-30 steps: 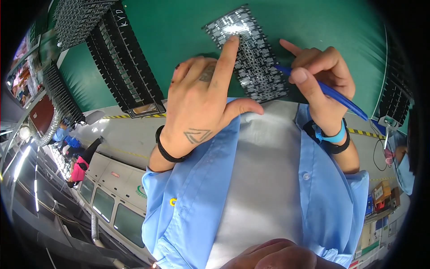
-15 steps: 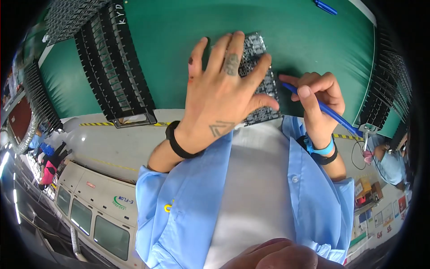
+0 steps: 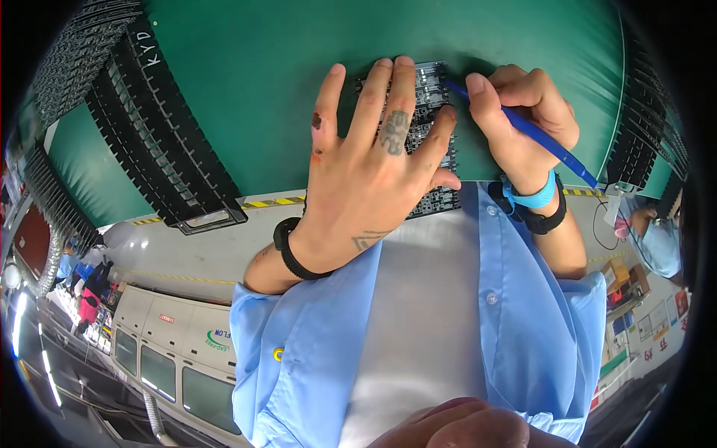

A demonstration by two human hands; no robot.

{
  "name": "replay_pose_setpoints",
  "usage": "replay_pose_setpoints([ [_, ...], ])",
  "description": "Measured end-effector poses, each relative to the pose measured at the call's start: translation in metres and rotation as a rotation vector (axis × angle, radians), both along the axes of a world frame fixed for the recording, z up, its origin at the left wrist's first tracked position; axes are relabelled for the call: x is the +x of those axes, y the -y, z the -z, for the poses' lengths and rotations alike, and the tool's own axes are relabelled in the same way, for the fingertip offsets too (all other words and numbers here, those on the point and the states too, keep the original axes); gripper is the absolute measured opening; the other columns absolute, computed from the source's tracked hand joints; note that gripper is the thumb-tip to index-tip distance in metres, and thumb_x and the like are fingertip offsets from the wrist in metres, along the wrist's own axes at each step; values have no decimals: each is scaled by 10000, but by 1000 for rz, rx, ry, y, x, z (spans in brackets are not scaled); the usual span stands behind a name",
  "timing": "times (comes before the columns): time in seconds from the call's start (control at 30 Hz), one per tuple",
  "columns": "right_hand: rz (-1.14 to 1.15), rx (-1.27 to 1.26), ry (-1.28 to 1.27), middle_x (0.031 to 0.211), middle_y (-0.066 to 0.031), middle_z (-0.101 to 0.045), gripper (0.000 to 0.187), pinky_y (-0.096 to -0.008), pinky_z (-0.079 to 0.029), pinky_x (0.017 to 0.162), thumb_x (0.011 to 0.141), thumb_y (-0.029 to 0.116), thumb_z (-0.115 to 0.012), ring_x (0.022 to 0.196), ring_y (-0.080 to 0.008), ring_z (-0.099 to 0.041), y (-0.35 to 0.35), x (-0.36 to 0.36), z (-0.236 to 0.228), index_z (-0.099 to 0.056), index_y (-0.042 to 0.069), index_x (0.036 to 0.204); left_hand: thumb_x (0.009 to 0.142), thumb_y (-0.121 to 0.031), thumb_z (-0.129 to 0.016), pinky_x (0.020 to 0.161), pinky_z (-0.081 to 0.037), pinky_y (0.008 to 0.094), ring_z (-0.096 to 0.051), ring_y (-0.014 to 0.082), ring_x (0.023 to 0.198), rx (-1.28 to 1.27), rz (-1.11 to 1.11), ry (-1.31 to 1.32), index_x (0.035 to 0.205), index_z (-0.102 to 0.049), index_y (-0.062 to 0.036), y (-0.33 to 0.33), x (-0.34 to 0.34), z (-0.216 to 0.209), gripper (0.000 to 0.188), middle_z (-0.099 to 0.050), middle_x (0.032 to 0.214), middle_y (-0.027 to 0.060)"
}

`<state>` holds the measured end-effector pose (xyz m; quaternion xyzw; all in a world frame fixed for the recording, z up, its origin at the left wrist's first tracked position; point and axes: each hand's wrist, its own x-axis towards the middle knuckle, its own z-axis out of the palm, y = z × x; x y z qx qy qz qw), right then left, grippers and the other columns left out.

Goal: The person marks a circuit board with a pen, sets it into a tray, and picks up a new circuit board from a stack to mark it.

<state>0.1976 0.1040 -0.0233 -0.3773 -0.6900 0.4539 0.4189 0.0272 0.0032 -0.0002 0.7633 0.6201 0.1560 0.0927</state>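
A dark circuit board panel [image 3: 432,84], packed with small light parts, lies at the near edge of the green work surface. My left hand [image 3: 362,172] rests across it with fingers stretched and spread, covering much of its left side. Pinched in my right hand [image 3: 529,123] is a slim blue pen-like tool [image 3: 549,143]. Its tip reaches the board's upper right edge; whether it touches is too small to tell. The tool's far end points down to the right.
Black slotted racks [image 3: 160,127] stand on the left of the green mat [image 3: 261,97], with another black rack [image 3: 635,149] at the right edge. Behind me are a long white machine [image 3: 175,351] and yellow-black floor tape [image 3: 272,201]. Another person [image 3: 657,235] is at the far right.
My right hand has moved up, bringing the blue tool's tip to the board's upper right edge. My left hand stays spread on the board. The view has shifted slightly.
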Motion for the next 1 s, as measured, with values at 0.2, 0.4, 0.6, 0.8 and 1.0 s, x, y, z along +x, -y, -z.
replay_pose_setpoints([
  [0.2, 30, 39, 81, 688, -64, -700, 283, -225, -499, 546, 834, -62, -841, 599, -81, -630, -4, -2, 0, -592, 25, 731, 706, -569, -719, 1120, -386, 648, -606, 352, 1266, 25, -8, -6, 1145, -753, -175, -4, 0, -3, 591, -657, 1333, 223],
  [0.4, 13, 44, 92, 687, -63, -700, 273, -229, -499, 546, 827, -51, -852, 589, -93, -632, -4, -1, 1, -608, 28, 735, 733, -520, -720, 1108, -402, 638, -629, 339, 1236, 16, -24, -3, 1124, -760, -172, -4, 0, -4, 524, -672, 1307, 215],
  [0.6, -59, 106, 144, 726, -96, -699, 289, -227, -473, 576, 824, -114, -824, 610, -97, -584, -6, 3, 1, -569, 12, 771, 786, -479, -705, 1103, -407, 627, -642, 326, 1220, 7, -29, 6, 1130, -763, -180, -4, 1, -4, 460, -676, 1306, 205],
  [0.8, -6, 48, 137, 695, -61, -699, 282, -252, -487, 531, 818, 12, -892, 576, -112, -626, -4, 1, 1, -625, 39, 729, 800, -484, -700, 1107, -404, 624, -642, 325, 1223, -1, -24, -9, 1157, -759, -187, -4, 0, -5, 468, -675, 1309, 204],
  [1.0, -8, 20, 43, 723, -89, -694, 283, -237, -475, 553, 838, -89, -826, 594, -102, -592, -3, 4, 4, -574, 16, 766, 805, -498, -706, 1115, -392, 626, -640, 325, 1235, 9, -26, -9, 1171, -757, -203, -3, -1, -3, 473, -672, 1329, 206],
])
